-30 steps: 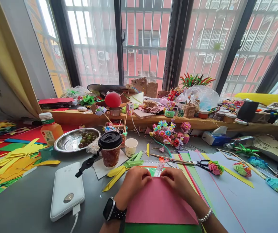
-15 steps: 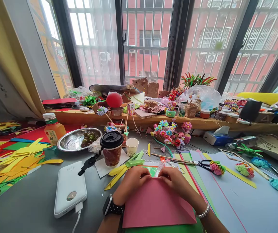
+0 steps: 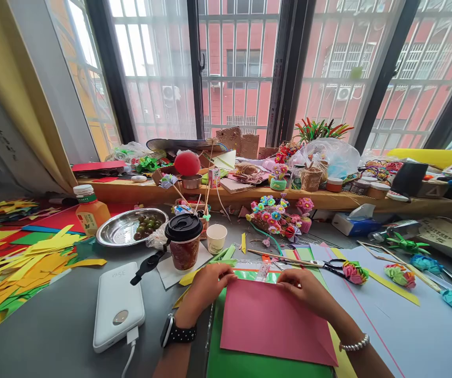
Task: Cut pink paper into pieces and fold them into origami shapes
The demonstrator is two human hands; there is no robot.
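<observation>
A folded sheet of pink paper (image 3: pixel 275 323) lies in front of me, tilted slightly, on top of green paper (image 3: pixel 245 365) in a clear plastic sleeve. My left hand (image 3: pixel 208 286), with a watch at the wrist, is closed at the sheet's upper left corner. At the upper right edge, my right hand (image 3: pixel 304 290) pinches the same sheet between thumb and fingers. A beaded bracelet circles the right wrist. Just beyond the pink edge sits a small clear strip (image 3: pixel 263 271). Scissors (image 3: pixel 328 266) lie past my right hand.
Left of my arm are a white power bank (image 3: pixel 119 307) with a cable and a lidded coffee cup (image 3: pixel 184 247). A paper cup (image 3: pixel 216 239), a metal plate (image 3: pixel 110 231) of fruit and a juice bottle (image 3: pixel 91 212) stand behind. Folded paper flowers (image 3: pixel 355 273) rest on white sheets (image 3: pixel 403 325) at right.
My hands have moved apart from the middle of the pink sheet's far edge to its two corners. The sheet has shifted right and turned a little, showing more green paper.
</observation>
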